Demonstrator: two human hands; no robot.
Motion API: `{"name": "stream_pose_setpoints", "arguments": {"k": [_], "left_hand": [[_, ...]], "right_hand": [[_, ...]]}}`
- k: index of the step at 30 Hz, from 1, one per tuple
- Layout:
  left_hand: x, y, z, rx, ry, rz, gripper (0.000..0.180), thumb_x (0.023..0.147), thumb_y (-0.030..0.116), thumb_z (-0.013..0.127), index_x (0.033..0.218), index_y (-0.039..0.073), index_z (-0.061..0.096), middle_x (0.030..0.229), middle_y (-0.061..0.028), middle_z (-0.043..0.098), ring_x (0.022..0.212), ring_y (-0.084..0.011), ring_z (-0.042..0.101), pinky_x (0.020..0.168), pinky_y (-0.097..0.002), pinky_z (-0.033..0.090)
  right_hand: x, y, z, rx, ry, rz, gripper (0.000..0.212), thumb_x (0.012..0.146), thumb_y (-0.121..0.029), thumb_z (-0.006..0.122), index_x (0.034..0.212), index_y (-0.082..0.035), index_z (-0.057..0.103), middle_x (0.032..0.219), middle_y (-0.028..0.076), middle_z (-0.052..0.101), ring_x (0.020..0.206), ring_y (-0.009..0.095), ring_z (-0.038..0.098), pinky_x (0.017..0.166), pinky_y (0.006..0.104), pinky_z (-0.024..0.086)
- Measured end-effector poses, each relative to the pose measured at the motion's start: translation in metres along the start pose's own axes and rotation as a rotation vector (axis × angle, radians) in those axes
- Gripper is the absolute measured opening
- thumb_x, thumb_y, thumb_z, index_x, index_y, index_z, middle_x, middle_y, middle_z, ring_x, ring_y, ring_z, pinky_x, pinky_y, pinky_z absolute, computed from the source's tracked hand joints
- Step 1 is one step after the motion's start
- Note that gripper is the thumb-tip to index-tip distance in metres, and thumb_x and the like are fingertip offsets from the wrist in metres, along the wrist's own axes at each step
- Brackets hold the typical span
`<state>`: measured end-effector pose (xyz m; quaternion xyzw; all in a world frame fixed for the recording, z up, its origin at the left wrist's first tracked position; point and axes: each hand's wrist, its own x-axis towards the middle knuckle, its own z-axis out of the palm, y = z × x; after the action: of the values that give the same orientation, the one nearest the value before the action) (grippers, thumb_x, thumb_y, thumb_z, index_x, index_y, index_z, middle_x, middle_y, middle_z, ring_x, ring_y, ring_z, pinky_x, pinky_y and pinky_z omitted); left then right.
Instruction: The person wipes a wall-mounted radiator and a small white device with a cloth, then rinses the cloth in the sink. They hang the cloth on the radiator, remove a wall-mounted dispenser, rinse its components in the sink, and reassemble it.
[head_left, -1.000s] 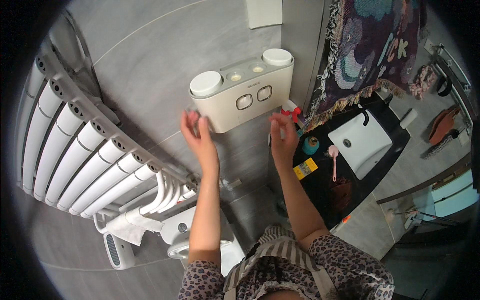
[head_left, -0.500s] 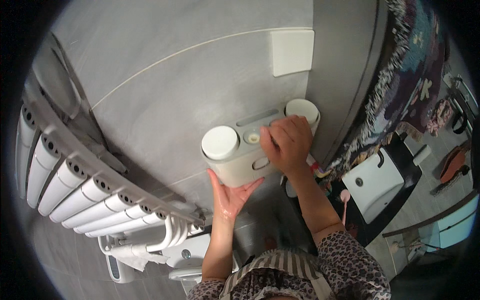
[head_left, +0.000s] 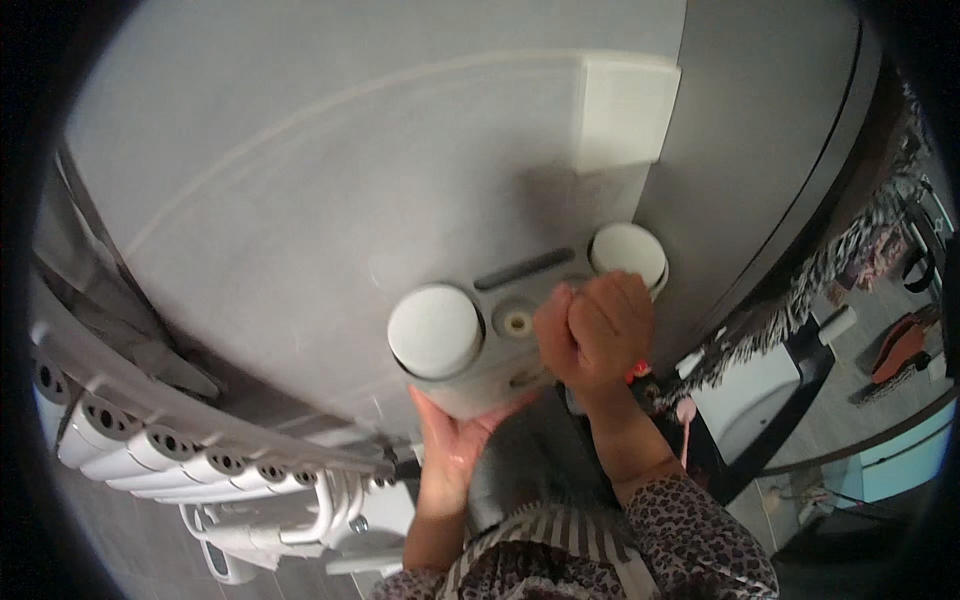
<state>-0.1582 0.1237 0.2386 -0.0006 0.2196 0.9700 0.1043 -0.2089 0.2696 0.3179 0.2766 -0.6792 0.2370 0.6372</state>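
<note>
Under the sideways-long white holder (head_left: 495,360), left of centre, your left hand (head_left: 458,440) lies spread; rightward, your right hand (head_left: 597,330) is clenched.

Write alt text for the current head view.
A bare left hand touches from below a long off-white plastic holder with two round white caps; the curled right hand hides part of it. A white tubular radiator is lower left.
</note>
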Motion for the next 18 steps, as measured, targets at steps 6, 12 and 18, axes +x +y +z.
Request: {"name": "stream_pose_setpoints", "arguments": {"k": [6, 12, 18], "left_hand": [[0.001, 0.002, -0.006, -0.037, -0.052, -0.068, 0.072, 0.088, 0.063, 0.026, 0.136, 0.010, 0.030, 0.136, -0.0157, 0.036, 0.122, -0.0385, 0.039, 0.093, -0.0581, 0.041], [-0.010, -0.016, -0.030, -0.092, -0.173, 0.021, 0.081, 0.084, 0.071, 0.024, 0.141, 0.013, 0.020, 0.143, -0.0153, 0.023, 0.130, -0.0385, 0.026, 0.098, -0.0601, 0.032], [0.001, -0.024, -0.037, -0.366, -0.328, 0.000, 0.077, 0.083, 0.063, 0.041, 0.140, 0.014, 0.022, 0.143, -0.0165, 0.023, 0.128, -0.0396, 0.028, 0.099, -0.0614, 0.029]], "right_hand": [[0.000, 0.003, -0.037, 0.155, -0.392, 0.029, 0.032, 0.059, 0.000, 0.060, 0.091, -0.003, 0.058, 0.087, 0.009, 0.054, 0.086, 0.028, 0.052, 0.077, 0.0402, 0.042], [0.016, 0.005, -0.051, -0.153, -0.875, -0.184, 0.065, 0.060, -0.007, 0.067, 0.123, -0.004, 0.046, 0.123, 0.011, 0.047, 0.120, 0.028, 0.041, 0.104, 0.0433, 0.031], [0.029, 0.020, -0.044, -0.145, -0.980, -0.399, 0.075, 0.058, -0.010, 0.073, 0.125, -0.001, 0.041, 0.127, 0.016, 0.046, 0.122, 0.031, 0.041, 0.103, 0.0439, 0.033]]}}
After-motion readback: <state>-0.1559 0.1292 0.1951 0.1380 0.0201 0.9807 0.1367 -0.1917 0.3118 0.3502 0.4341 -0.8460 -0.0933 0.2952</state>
